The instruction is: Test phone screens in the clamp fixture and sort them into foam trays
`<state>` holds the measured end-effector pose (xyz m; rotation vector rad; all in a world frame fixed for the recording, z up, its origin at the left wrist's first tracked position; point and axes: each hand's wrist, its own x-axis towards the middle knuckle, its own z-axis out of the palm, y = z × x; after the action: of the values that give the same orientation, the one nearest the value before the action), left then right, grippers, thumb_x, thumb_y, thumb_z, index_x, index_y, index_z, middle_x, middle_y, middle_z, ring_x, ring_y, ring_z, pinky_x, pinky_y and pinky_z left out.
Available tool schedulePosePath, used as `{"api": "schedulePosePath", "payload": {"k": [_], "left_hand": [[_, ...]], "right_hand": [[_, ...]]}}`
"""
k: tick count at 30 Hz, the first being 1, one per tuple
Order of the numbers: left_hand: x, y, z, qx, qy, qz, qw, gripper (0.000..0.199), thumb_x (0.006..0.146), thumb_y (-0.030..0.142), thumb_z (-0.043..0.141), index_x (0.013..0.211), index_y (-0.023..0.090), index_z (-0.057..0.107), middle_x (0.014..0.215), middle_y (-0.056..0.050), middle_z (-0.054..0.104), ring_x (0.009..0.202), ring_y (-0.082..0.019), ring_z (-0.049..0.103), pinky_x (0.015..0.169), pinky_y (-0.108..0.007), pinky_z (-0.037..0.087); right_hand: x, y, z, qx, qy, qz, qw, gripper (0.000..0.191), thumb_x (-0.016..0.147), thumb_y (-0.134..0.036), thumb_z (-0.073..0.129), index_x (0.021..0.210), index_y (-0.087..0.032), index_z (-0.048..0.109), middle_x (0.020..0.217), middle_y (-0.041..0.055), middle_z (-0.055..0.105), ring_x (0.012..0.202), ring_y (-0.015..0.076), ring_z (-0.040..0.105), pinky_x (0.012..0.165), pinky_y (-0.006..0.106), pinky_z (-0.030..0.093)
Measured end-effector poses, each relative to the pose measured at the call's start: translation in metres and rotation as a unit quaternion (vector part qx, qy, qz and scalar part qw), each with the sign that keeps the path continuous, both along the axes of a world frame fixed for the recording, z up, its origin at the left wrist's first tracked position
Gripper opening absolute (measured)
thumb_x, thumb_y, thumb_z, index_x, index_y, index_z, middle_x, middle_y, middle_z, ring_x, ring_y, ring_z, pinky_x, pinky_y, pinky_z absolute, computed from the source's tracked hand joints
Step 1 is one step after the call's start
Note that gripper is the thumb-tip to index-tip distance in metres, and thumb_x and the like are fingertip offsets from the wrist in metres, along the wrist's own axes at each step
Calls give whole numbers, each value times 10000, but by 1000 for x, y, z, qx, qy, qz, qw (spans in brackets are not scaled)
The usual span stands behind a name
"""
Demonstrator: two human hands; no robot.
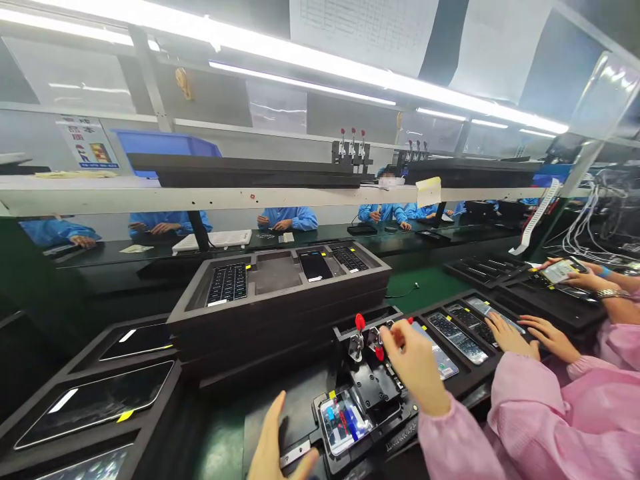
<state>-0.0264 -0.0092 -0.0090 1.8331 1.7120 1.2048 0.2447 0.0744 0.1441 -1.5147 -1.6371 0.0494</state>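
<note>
A black clamping fixture (375, 390) with red-tipped toggle levers stands on the bench in front of me. In its bed lies a phone-sized device (345, 421) with blue and red parts and a yellow tab. My right hand (413, 363) is at the levers, its fingers curled beside a red tip (379, 352); whether it grips a lever is hidden. Low in the view, my left hand (277, 443) is left of the fixture, thumb and fingers apart, with nothing in it.
Stacked black trays (280, 300) with devices stand behind the fixture. More trays hold phones at left (95, 400) and right (457, 337). Another person's hands (515, 337) reach over the right tray; further right, hands hold a device (563, 270). A shelf (225, 200) crosses above.
</note>
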Motion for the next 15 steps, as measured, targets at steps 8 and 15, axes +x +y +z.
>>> {"api": "schedulePosePath", "payload": {"k": [8,15], "left_hand": [[25,12,-45,-92,9,-107,990,1101,519,352,723,1417,207,102,1386,-144,418,1243,-313,432,1010,-453,390],[28,19,-24,-74,101,-126,984,967,548,336,704,1390,182,255,1306,-118,515,1179,-298,492,985,-406,412]], "right_hand": [[-8,6,-64,-64,-14,15,998,287,846,-281,416,1110,-175,377,564,-54,500,491,157,538,503,246,383],[21,7,0,175,-2,-39,984,340,840,-321,505,1142,-169,466,883,50,531,763,148,525,713,295,457]]}}
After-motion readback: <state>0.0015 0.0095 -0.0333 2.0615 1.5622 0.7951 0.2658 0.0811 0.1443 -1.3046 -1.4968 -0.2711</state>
